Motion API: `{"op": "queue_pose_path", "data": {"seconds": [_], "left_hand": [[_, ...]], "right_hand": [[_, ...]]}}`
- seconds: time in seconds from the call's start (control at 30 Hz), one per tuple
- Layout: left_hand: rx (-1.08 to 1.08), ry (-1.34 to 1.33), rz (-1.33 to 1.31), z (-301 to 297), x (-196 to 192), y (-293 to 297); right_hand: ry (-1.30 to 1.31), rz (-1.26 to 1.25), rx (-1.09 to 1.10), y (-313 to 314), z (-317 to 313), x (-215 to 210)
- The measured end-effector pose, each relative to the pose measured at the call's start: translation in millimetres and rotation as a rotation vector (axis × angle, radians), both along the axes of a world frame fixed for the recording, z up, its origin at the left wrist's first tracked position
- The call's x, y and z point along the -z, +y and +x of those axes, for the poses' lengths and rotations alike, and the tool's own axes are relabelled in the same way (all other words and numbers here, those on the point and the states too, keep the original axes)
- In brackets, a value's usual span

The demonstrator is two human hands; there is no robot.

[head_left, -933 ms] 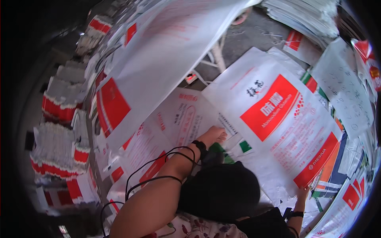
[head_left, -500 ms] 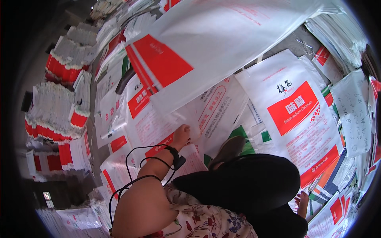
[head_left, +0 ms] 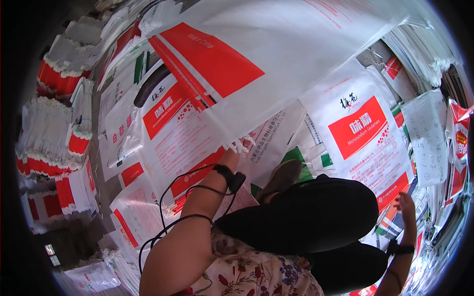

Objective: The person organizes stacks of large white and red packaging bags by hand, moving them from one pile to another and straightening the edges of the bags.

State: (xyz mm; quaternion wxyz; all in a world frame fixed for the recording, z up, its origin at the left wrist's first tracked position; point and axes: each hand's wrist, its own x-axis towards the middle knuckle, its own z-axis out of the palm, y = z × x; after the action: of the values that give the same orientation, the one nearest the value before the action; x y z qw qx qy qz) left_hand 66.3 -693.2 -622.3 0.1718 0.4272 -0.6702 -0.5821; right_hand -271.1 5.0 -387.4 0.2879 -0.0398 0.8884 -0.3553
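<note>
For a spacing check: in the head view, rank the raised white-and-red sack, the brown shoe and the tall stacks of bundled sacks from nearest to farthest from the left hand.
1. Raised white-and-red sack: its frayed lower edge is right at the left hand.
2. Brown shoe: just to the hand's right, lower.
3. Stacks of bundled sacks: far off at the left edge.

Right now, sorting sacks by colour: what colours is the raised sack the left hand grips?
White woven sack with a red panel, head view.
</note>
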Motion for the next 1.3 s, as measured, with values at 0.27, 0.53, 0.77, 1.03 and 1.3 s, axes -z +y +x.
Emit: {"op": "queue_pose_path", "data": {"seconds": [0.27,0.53,0.77,1.03,1.3], "left_hand": [[0.026,0.331,0.667,-201,-69,-10],[-0.122,0.468,0.597,-313,-69,-51],[-0.096,0.445,0.536,-360,-45,-76],[0.040,0.235,0.436,-368,-11,-91],[-0.040,0.501,0.406,-390,-52,-74]], "right_hand": [[0.283,0.194,-0.410,-183,-27,-24],[-0.045,0.277,-0.627,-265,0,60],[-0.162,0.263,-0.406,-244,-7,103],[-0.270,0.235,-0.197,-226,-10,109],[-0.248,0.214,-0.203,-220,5,115]]}}
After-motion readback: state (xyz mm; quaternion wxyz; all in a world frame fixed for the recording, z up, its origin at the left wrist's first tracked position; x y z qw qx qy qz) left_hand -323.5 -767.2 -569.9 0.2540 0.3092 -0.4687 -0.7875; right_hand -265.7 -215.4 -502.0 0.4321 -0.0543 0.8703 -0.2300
